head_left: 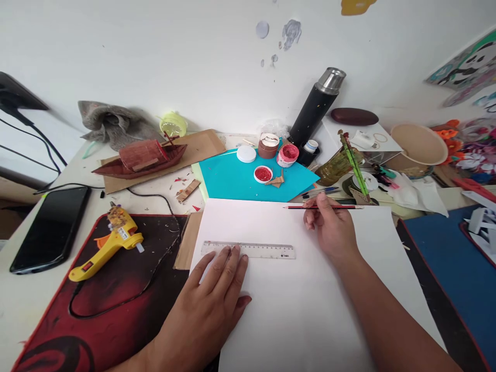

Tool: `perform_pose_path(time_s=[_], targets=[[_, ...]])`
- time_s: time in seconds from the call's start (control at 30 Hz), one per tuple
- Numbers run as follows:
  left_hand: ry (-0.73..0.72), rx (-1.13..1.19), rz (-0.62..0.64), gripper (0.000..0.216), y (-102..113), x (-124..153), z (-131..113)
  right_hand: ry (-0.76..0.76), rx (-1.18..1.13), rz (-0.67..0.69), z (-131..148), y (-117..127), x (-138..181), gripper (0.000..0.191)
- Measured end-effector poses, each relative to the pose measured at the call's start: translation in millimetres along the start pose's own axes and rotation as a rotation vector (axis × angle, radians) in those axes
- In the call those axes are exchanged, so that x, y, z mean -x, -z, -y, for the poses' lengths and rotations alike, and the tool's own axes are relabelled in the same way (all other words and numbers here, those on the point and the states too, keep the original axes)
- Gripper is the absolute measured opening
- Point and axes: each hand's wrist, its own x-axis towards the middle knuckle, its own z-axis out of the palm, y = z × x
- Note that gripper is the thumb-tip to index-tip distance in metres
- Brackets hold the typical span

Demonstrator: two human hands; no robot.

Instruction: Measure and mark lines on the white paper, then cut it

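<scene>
A clear plastic ruler (pixel 267 251) lies across a large white sheet of paper (pixel 287 310). My left hand (pixel 217 299) rests flat, its fingers stretched out and the fingertips on the ruler's left half. Above the paper's far edge, my right hand (pixel 333 227) is closed around a red and black pencil (pixel 349 207). The pencil is held nearly level, its tip pointing left. Part of its shaft is hidden behind the fingers. No marks can be made out on the paper.
Left of the paper, a yellow glue gun (pixel 104 250) and its cord lie on a dark red mat (pixel 127 289), near a phone (pixel 52 227). Behind stand a brown model boat (pixel 143 157), red paint pots (pixel 287 154) on a teal sheet (pixel 228 178), and a black thermos (pixel 315 111).
</scene>
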Motion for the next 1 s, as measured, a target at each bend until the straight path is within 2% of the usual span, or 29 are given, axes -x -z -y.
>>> perform_pose_path(time_s=[0.73,1.0], targets=[[0.011,-0.021,-0.027,0.049,0,-1,0,-0.012,0.052,0.013,5,-4,6,0.057],[0.003,-0.046,-0.009,0.048,-1,-2,1,0.008,0.005,0.021,5,-7,13,0.055]])
